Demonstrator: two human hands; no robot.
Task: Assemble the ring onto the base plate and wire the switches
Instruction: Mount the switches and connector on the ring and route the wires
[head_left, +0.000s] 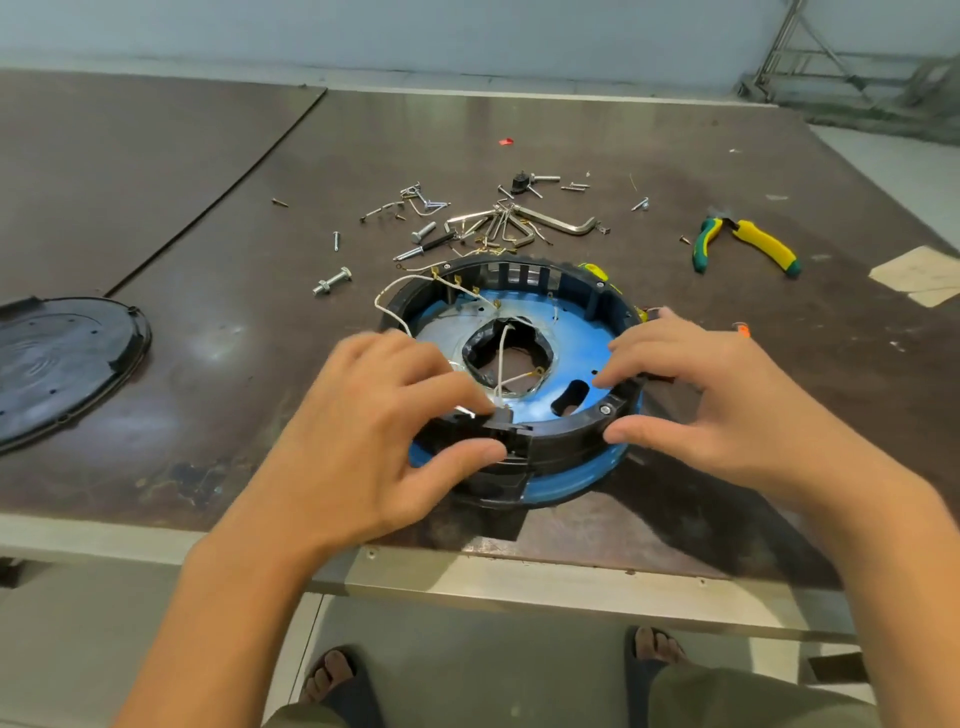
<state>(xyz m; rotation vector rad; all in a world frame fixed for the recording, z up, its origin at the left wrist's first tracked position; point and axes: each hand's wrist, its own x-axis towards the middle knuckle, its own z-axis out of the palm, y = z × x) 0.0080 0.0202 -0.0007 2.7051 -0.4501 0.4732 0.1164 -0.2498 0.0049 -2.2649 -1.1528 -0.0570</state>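
Left hand (374, 431): grip pinches the black switch (506, 422) on the ring (566, 434)'s near rim, apparently seating it. Right hand (727, 395): grip clasps the rim, judged steadying. Ring sits on blue base plate (587, 332), near the table (234, 234) edge.

L hand (363, 415), R hand (717, 395): pinch grips

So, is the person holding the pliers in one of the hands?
No, the pliers lie on the table at the far right, while the left hand and the right hand both hold the black ring.
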